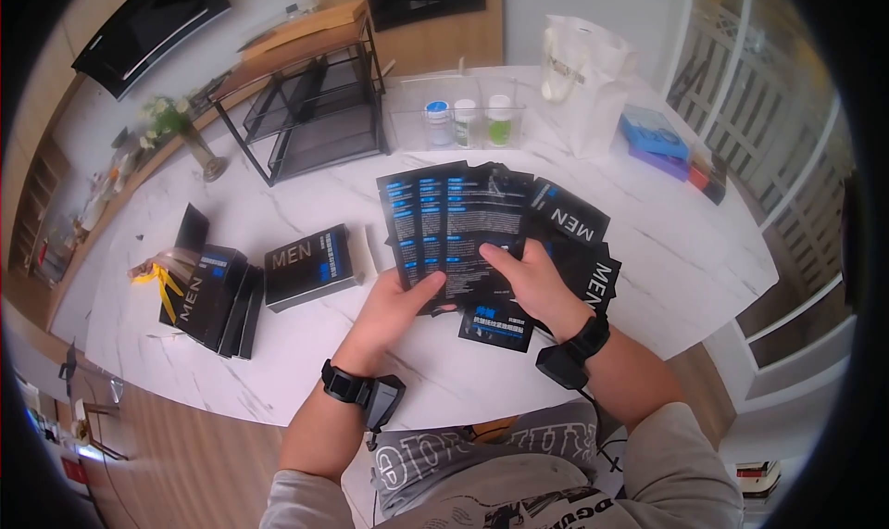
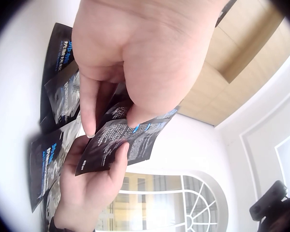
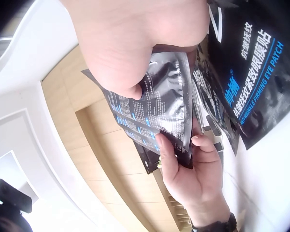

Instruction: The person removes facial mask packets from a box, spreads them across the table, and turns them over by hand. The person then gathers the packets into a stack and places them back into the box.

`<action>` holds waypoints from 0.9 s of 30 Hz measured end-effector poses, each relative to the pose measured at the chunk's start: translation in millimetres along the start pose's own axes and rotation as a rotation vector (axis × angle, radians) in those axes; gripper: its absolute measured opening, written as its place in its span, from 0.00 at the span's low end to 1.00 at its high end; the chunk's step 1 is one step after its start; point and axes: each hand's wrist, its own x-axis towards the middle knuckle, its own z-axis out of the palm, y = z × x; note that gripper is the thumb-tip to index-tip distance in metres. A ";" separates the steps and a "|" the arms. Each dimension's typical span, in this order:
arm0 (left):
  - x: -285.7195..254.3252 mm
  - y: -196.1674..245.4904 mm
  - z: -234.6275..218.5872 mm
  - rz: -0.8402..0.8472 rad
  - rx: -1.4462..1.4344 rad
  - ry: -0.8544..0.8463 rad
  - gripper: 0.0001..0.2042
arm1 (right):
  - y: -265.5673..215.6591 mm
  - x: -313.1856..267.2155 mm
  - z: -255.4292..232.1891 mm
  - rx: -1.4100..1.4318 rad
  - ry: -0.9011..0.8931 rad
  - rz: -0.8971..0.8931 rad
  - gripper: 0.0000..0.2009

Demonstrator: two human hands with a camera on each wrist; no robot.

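Several black eye patch sachets (image 1: 463,214), fanned out with their printed backs up, are held between both hands over the white table. My left hand (image 1: 394,305) pinches their lower left part, thumb on top. My right hand (image 1: 540,283) pinches them from the right, its thumb (image 3: 130,92) flat on the printed side. More sachets, marked MEN (image 1: 572,216), lie on the table beside and behind my right hand. Another sachet (image 1: 497,332) lies below the fan, nearer the body. Left of the hands lies a black MEN box (image 1: 304,268) with a pale open end.
Several black boxes (image 1: 218,297) stand leaning together at the left, by a yellow ribbon (image 1: 170,293). Behind are a metal rack (image 1: 315,112), a transparent organiser (image 1: 412,131) with bottles, a white paper bag (image 1: 593,89) and a blue pack (image 1: 653,132). A flower vase (image 1: 206,154) stands far left.
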 end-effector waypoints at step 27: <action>0.3 1.0 2.7 0.193 0.122 0.258 0.11 | 3.3 5.0 6.1 -0.382 0.408 -0.358 0.20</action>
